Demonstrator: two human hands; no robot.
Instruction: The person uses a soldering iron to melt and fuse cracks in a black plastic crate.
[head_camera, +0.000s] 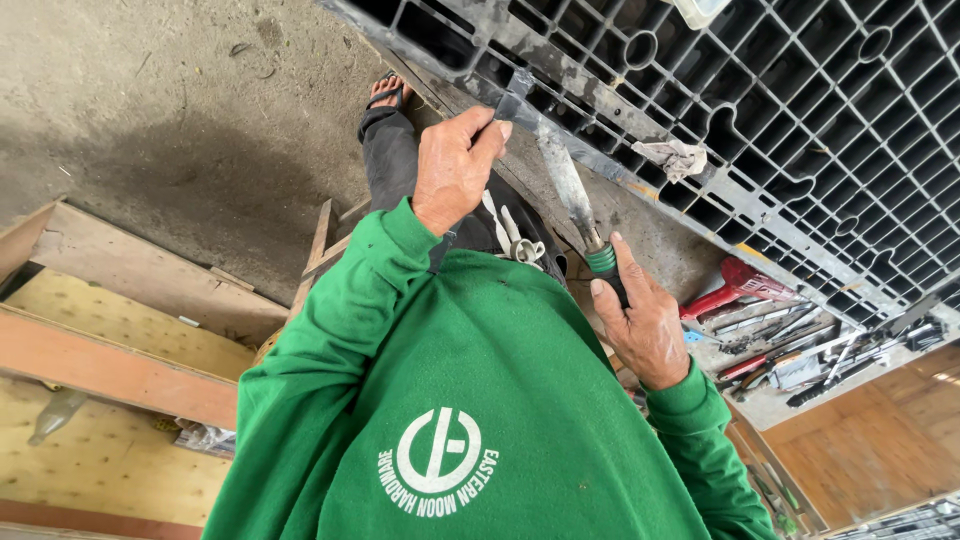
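Note:
My right hand (640, 320) grips the green and black handle (603, 262) of a tool with a long flat metal blade (565, 180). The blade points away from me toward a black plastic pallet (800, 110). My left hand (455, 165) is closed around a dark flat piece (513, 100) that meets the far end of the blade, near the pallet's edge. Both arms are in green sleeves, and my green sweatshirt (470, 400) fills the lower middle of the view.
A crumpled rag (675, 158) lies on the pallet's rim. To the right are a red tool (735, 285) and a heap of hand tools (820, 350). Wooden boards (110, 365) and a plastic bottle (55, 415) are at left. My sandalled foot (385, 95) rests on concrete floor (180, 120).

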